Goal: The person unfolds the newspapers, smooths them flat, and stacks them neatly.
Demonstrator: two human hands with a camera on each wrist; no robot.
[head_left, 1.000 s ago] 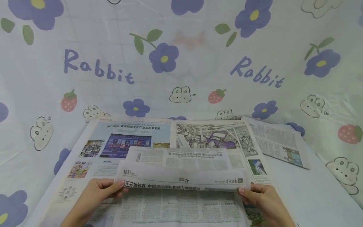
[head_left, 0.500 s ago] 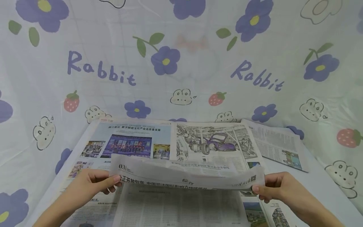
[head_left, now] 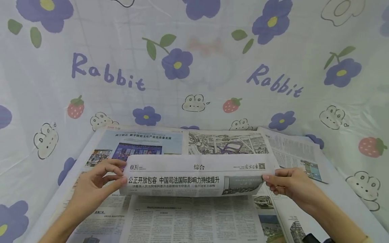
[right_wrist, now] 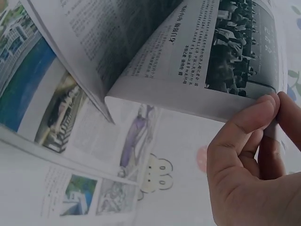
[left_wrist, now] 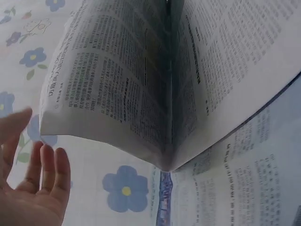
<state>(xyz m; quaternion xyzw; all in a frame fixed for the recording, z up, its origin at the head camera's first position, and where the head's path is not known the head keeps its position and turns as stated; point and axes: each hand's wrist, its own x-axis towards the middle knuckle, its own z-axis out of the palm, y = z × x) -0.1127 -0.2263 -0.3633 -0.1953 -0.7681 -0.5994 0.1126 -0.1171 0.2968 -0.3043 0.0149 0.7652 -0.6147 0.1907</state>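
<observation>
"The right hand (head_left: pixel 287 184) pinches the upper newspaper (head_left: pixel 182 168) by its right edge, thumb to the front. And the left hand (head_left: pixel 95 182)?"

"Thumb and fingers parted at the left edge — the left wrist view shows them either side of the corner, not closed together. How firmly they touch, I can't tell."

"Any room around the edges?"

"The raised flap bows above the lower half, with a gap between the two layers. Beyond the right edge of the colour newspaper (head_left: pixel 173 141), the white table (head_left: pixel 337 189) shows."

"What's different from half a second ago?"

"The flap was tipped back then, a narrow curved strip. Now it faces the person, headline and photo in full view. Both hands are a little farther off, the right one farther left too."

"And underneath?"

"The colour newspaper lies spread on the table, a folded newspaper (head_left: pixel 294 148) at its far right. Behind rises a white cloth (head_left: pixel 212 84) — purple flowers, strawberries, 'Rabbit' lettered twice."
</observation>
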